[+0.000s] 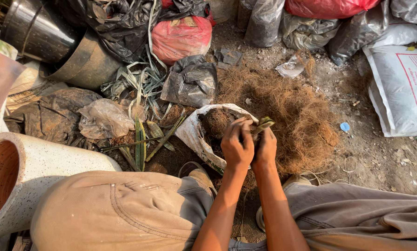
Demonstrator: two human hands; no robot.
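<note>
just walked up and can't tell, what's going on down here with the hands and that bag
A person crouches on the ground, both hands together over a small white bag of brown fibre. The left hand and right hand grip a green plant piece between them. A heap of brown fibre lies beside it, loose green leaves to the left.

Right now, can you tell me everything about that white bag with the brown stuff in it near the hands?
The small white plastic bag lies on the dirt ground, tipped on its side with its crumpled, dirt-smeared mouth open toward the hands. Inside sits brown stringy fibre, like the loose brown fibre pile spread beside it. The left hand and right hand meet just over its opening, fingers pinching a green leafy plant piece. Long green leaves lie at its other side.
</note>
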